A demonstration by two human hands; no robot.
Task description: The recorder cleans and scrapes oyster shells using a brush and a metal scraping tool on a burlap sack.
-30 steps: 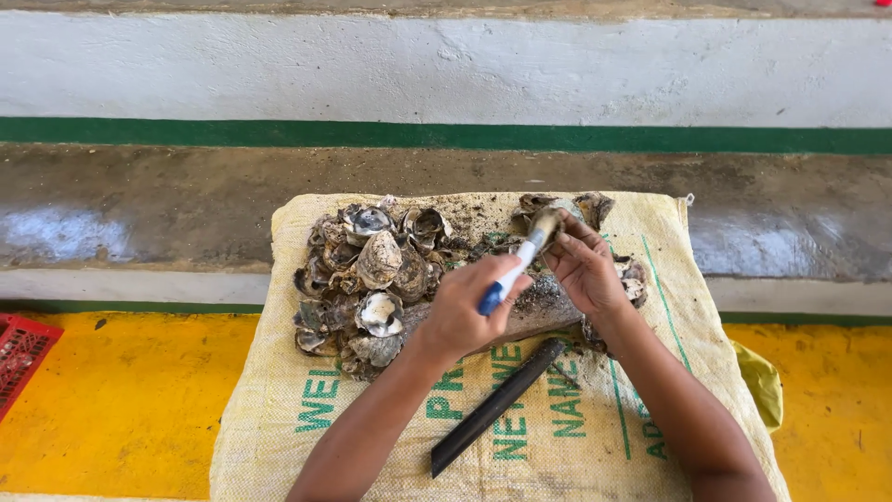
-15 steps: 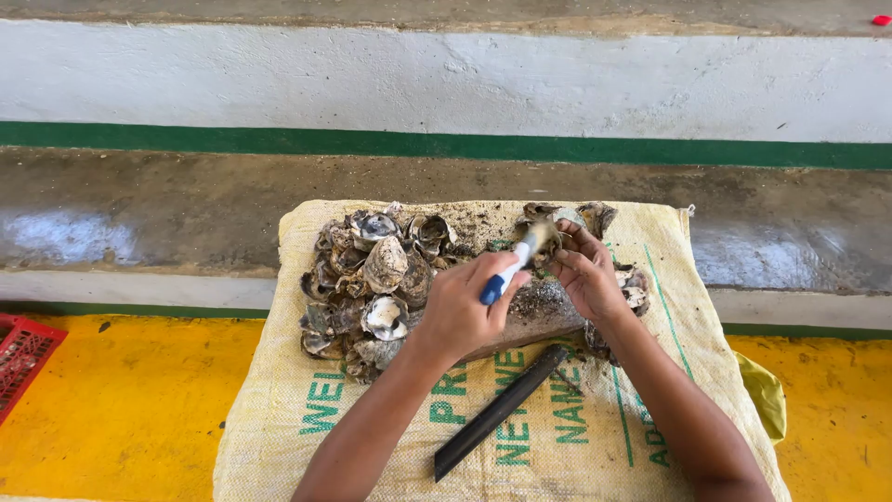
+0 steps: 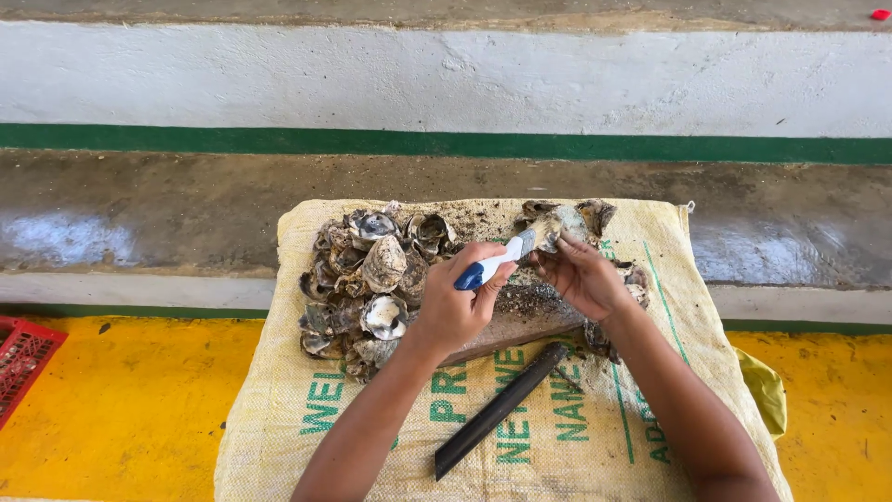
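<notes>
My left hand (image 3: pixel 460 302) grips a knife with a blue-and-white handle (image 3: pixel 491 264); its blade points up and right into an oyster (image 3: pixel 558 225). My right hand (image 3: pixel 582 274) holds that oyster from below, fingers curled around the shell. Both hands work above a muddy wooden block (image 3: pixel 525 316) on a yellow woven sack (image 3: pixel 576 428). A heap of oyster shells (image 3: pixel 367 279) lies just left of my left hand.
A dark flat metal bar (image 3: pixel 497 412) lies diagonally on the sack in front of the block. More shells (image 3: pixel 593 212) sit at the sack's far edge. A red crate (image 3: pixel 23 358) is at the left, on the yellow floor (image 3: pixel 121 409). A wet concrete ledge (image 3: pixel 167 214) and white wall lie beyond.
Both hands stay on the knife and oyster, shifting only slightly. The knife handle has tilted a little flatter; the view has drifted slightly.
</notes>
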